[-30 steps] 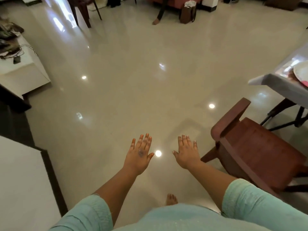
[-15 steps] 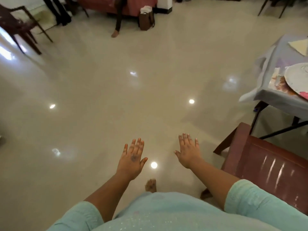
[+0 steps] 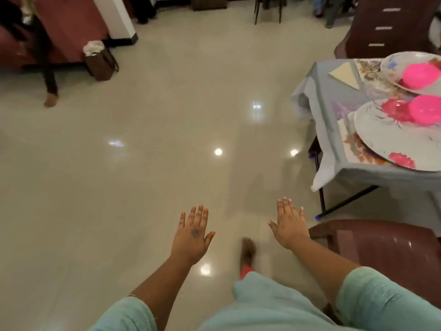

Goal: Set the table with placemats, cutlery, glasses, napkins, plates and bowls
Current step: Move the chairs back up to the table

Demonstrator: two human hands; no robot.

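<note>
My left hand point(image 3: 193, 232) and my right hand point(image 3: 288, 223) are stretched out flat over the floor, fingers straight, holding nothing. At the right stands a table under a grey cloth point(image 3: 319, 96). On it lie two floral plates, a near one point(image 3: 386, 137) and a far one point(image 3: 393, 68), each with a pink bowl, near point(image 3: 427, 108) and far point(image 3: 421, 75). A folded cream napkin point(image 3: 344, 74) lies near the table's far left corner. Floral placemats point(image 3: 353, 144) show under the plates. Both hands are well short of the table.
A dark red chair point(image 3: 381, 244) stands just right of my right hand, below the table. Another chair point(image 3: 386, 27) is behind the table. A brown bag point(image 3: 100, 60), a red sofa point(image 3: 71, 22) and a seated person's foot point(image 3: 50, 99) are far left. Glossy floor lies ahead.
My view has swung to the right, bringing the set table and its plates and bowls further into sight. Both hands stay flat and empty in front of me.
</note>
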